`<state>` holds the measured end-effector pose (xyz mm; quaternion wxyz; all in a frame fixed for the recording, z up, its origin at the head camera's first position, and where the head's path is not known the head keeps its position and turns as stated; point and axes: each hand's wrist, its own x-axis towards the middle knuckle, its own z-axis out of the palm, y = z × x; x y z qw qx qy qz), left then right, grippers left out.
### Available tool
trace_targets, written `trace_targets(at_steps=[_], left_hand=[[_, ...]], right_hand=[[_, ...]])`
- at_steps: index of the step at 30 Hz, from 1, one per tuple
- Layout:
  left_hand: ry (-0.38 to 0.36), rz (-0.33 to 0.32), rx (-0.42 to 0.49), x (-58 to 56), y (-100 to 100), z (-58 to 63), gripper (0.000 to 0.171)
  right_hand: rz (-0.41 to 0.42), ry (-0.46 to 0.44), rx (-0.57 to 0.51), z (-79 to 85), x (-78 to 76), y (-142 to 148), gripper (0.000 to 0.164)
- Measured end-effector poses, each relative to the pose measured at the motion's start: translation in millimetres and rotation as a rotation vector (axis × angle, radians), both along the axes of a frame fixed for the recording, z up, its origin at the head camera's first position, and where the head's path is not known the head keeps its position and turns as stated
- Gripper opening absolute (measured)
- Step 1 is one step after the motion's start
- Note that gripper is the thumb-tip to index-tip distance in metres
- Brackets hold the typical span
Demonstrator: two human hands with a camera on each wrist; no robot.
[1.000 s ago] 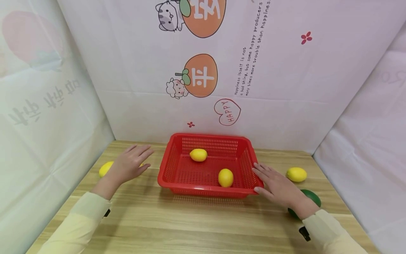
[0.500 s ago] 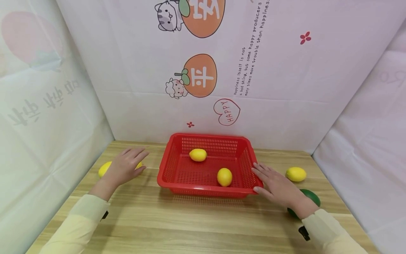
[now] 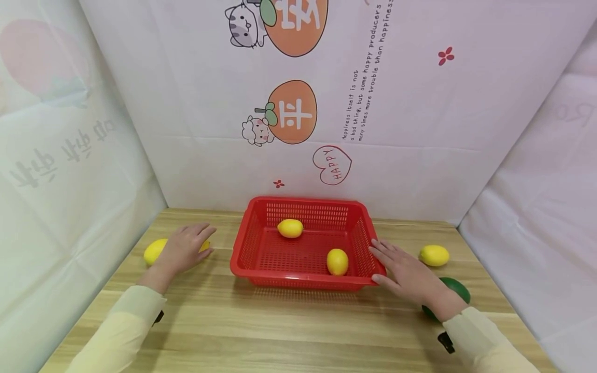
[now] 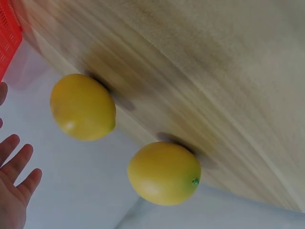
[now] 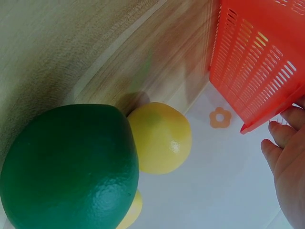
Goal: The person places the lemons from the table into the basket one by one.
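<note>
My left hand (image 3: 184, 247), fingers spread and holding nothing, hovers over two lemons at the table's left. One lemon (image 3: 154, 252) lies by the wrist; the second lemon (image 3: 205, 245) is mostly hidden behind the fingers. In the left wrist view both lemons (image 4: 164, 172) show apart from the hand. Across the table, the right hand (image 3: 406, 272) rests its extended fingers on the right rim of a red plastic basket (image 3: 303, 276), thumb at the near corner. Inside the basket lie a lemon (image 3: 290, 228) at the back left and another lemon (image 3: 337, 261) near the front right.
Right of the basket lies a lemon (image 3: 434, 255). A large smooth green fruit (image 5: 71, 167) sits by the right wrist, partly hidden by it in the head view. White printed cloth (image 3: 396, 176) walls in the wooden table (image 3: 298, 331) at the back and sides.
My left hand has come down and slightly left, closer to the lemons. The front lemon in the basket has rolled a little to the right. The right hand stays on the rim.
</note>
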<state>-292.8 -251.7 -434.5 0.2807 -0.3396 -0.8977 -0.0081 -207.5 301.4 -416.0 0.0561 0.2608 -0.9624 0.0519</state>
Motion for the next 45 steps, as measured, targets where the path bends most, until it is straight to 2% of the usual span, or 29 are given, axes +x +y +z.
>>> trace_targets(at_steps=[4,14,26,38,45], left_hand=[[-0.062,0.048,-0.001,1.4,0.4,-2.0,0.054],[-0.261,0.216,-0.024,1.5,-3.4,-11.1,0.055],[-0.337,0.303,-0.050,-3.6,-4.1,-19.3,0.062],[-0.370,0.316,-0.067,-8.8,-5.4,-27.2,0.064],[-0.402,0.344,-0.054,-10.6,-4.9,-30.2,0.066]], right_hand=[[0.004,0.007,0.004,-1.2,-0.2,0.3,0.080],[0.024,0.034,-0.016,-0.2,1.2,-1.4,0.077],[0.017,0.023,-0.005,1.3,1.4,-2.4,0.079],[0.010,0.020,-0.004,-0.4,1.4,-2.1,0.078],[0.017,0.030,-0.008,-1.7,1.0,-1.3,0.076]])
